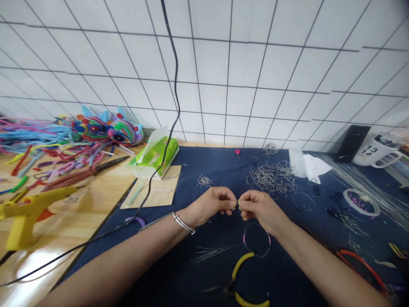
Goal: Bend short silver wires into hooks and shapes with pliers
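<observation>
My left hand and my right hand meet fingertip to fingertip above the dark blue cloth. Each pinches at something tiny between them, too small and too covered by the fingers to make out. Just below the right hand lies a thin wire ring with pink sections. Closer to me rest pliers with yellow handles and a few straight wire pieces. Beyond my hands are a tangled heap of bent wires and a smaller wire pile.
A black cable hangs down and crosses the left side. A yellow glue gun and colourful pipe cleaners lie on the wooden board. At right are a white mug, long wires, a round dish and red-handled pliers.
</observation>
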Action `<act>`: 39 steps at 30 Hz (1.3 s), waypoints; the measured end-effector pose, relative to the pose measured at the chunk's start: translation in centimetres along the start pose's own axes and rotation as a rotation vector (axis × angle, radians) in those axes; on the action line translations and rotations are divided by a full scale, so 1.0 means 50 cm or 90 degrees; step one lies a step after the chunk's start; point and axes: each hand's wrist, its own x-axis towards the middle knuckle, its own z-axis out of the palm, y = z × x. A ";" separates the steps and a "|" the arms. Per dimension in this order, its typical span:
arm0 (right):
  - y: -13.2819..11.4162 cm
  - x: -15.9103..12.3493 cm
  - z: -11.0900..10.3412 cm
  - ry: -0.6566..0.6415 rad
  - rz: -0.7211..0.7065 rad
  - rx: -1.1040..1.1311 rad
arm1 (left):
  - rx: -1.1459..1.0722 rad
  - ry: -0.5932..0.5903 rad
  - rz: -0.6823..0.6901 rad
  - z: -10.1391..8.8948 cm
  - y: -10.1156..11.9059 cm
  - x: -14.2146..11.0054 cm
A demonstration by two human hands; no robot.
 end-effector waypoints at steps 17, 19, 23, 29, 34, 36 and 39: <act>0.024 0.004 0.018 0.077 -0.078 0.089 | -0.041 0.136 0.123 0.049 -0.015 -0.001; 0.021 0.001 0.021 0.076 -0.082 0.083 | -0.035 0.141 0.123 0.048 -0.016 0.001; 0.014 -0.006 0.026 0.069 -0.096 0.070 | -0.047 0.136 0.120 0.047 -0.014 0.000; 0.012 -0.007 0.030 0.074 -0.124 0.054 | -0.054 0.136 0.117 0.049 -0.010 -0.003; 0.020 -0.004 0.033 0.088 -0.141 0.060 | -0.061 0.145 0.102 0.053 -0.012 -0.003; 0.022 -0.003 0.033 0.080 -0.131 0.072 | -0.057 0.142 0.095 0.051 -0.011 -0.004; 0.023 -0.001 0.030 0.060 -0.108 0.085 | -0.021 0.110 0.083 0.035 -0.007 -0.002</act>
